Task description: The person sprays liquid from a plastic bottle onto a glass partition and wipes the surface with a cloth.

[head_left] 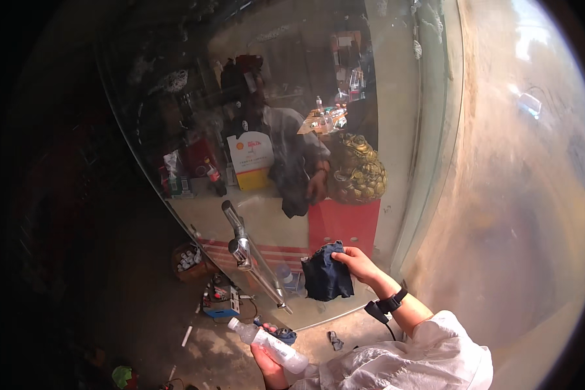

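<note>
Wrinkly white sleeve [435, 351] closest. Right hand [357, 261] has dark cloth [327, 278] pinched tight near top corner, in front of glass door [273, 224], can't tell if touching. Left hand [268, 365] curled round tilted plastic bottle [273, 346], below chrome handle [242, 252].

I'm facing a big glass pane [292, 84], smudged, with a chrome bar handle [240, 250]. White counter [276, 218] with red panel [344, 227] shows in it, plus a sunlit tabletop [311, 126] farther up; can't tell seen-through from reflected. Pale upright frame [400, 143] at the pane's right, then a hazy tan surface [520, 195], material unclear. Floor [153, 312] brownish, dim, sunlit patches low centre. Glare upper right, left side near black.
</note>
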Demonstrator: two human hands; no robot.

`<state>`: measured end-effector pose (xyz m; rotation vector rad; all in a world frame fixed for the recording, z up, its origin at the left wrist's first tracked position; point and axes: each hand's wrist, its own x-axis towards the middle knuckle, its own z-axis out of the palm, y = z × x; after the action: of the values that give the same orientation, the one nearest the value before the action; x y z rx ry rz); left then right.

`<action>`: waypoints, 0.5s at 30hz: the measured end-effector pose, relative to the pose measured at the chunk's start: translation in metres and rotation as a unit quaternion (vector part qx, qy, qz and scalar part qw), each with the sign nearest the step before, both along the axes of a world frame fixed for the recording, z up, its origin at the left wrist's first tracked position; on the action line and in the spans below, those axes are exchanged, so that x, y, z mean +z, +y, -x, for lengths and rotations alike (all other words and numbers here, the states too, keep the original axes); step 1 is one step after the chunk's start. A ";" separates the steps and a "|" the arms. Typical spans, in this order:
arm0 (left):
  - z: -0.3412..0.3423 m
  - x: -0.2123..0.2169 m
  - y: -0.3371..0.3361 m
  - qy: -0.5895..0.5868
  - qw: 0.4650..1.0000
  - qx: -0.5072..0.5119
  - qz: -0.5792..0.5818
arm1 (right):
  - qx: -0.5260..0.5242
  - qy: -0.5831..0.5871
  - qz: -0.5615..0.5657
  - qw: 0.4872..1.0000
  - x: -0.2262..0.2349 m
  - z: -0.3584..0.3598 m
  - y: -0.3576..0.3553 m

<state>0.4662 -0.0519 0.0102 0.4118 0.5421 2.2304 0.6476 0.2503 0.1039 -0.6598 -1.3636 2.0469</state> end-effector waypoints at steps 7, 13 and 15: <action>-0.004 -0.009 -0.006 -0.044 0.990 -0.022 0.130 | -0.098 0.262 0.142 0.950 0.088 -0.051 0.016; -0.005 0.029 -0.001 -0.158 0.973 -0.070 0.152 | -0.213 0.341 -0.262 0.877 0.257 -0.062 0.042; -0.010 0.033 0.005 -0.146 0.974 -0.069 0.159 | -0.276 0.241 -0.442 0.819 0.308 -0.079 0.074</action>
<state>0.4760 -0.0470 0.0431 -0.0434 0.6749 1.9789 0.7267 0.3238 0.4115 -0.0659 -1.3883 0.8551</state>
